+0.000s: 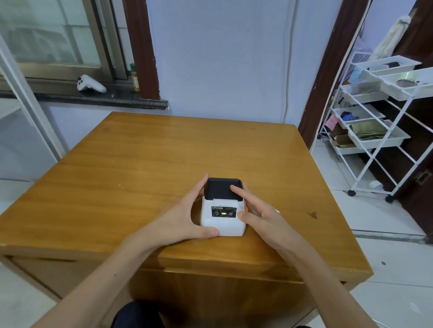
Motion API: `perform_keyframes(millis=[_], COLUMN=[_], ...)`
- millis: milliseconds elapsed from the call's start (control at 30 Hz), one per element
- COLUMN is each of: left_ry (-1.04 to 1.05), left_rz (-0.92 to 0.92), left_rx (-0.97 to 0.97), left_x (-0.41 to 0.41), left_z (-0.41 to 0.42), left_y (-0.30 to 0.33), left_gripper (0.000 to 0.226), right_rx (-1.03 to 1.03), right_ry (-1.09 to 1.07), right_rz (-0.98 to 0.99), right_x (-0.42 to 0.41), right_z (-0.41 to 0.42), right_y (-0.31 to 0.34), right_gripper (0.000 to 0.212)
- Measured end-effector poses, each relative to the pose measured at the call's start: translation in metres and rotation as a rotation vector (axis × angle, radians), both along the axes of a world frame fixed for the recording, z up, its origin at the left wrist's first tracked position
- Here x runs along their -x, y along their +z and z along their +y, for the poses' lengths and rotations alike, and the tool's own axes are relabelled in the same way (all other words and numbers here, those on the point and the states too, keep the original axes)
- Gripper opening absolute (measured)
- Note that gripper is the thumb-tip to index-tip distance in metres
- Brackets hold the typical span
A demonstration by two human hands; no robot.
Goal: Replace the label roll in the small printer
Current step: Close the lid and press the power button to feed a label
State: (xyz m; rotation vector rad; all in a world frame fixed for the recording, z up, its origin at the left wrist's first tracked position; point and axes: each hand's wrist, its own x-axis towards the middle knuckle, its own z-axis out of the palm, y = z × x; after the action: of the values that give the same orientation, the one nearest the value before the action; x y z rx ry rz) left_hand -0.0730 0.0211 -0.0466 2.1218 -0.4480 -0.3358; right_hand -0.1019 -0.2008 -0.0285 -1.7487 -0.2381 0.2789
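Observation:
A small white printer (223, 216) with a black lid and a lit green light stands on the wooden table (158, 158), near its front edge. The black lid (220, 187) is down. My left hand (187, 215) wraps the printer's left side, thumb at its front corner and fingers along the lid's edge. My right hand (258, 214) rests on the right side, with the index finger on top of the lid and the thumb on the white front. An orange part (246, 207) shows at the printer's right side. No label roll is visible.
The table's right edge meets a doorway with a white wheeled rack (379, 120) of trays. A white controller (90, 84) and a small bottle (135, 78) sit on the window sill at the back left. My knees show below the table's front edge.

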Motion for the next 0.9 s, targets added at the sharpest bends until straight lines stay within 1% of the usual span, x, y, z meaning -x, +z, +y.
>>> perform_keyframes(millis=[133, 400, 667, 900], left_ry=[0.009, 0.018, 0.013, 0.022], left_rz=[-0.004, -0.019, -0.014, -0.017], left_rx=[-0.009, -0.027, -0.011, -0.018], left_x=[0.000, 0.000, 0.001, 0.001], left_z=[-0.001, -0.001, -0.002, -0.002], left_y=[-0.001, 0.000, 0.001, 0.002], left_gripper=[0.124, 0.122, 0.123, 0.122], right_rx=[0.008, -0.037, -0.056, -0.056], right_ry=[-0.024, -0.043, -0.060, -0.123], right_rz=[0.002, 0.006, 0.002, -0.080], right_x=[0.001, -0.001, -0.003, -0.006], right_z=[0.001, -0.003, -0.003, 0.005], right_y=[0.000, -0.005, -0.009, -0.017], right_gripper=[0.056, 0.063, 0.060, 0.052])
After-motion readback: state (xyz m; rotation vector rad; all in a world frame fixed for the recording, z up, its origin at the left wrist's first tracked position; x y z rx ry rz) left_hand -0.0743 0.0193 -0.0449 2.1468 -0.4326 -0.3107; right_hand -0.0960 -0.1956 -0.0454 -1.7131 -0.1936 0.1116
